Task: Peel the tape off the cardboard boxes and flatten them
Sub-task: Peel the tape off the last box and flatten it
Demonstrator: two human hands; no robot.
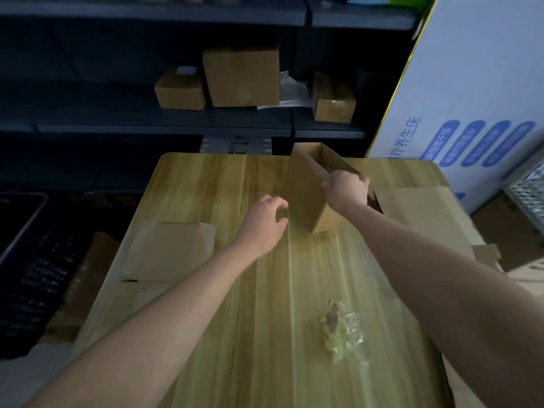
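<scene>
An open-topped cardboard box stands tilted on the wooden table near its far middle. My right hand grips the box's near upper rim. My left hand hovers just left of the box with fingers loosely curled and nothing in it; its fingertips are close to the box's left face. A crumpled wad of clear tape lies on the table nearer to me, on the right.
Flattened cardboard lies on the table's left edge and right edge. Three sealed boxes sit on a dark shelf behind the table. A large white printed carton stands at the right. A black crate is on the floor at the left.
</scene>
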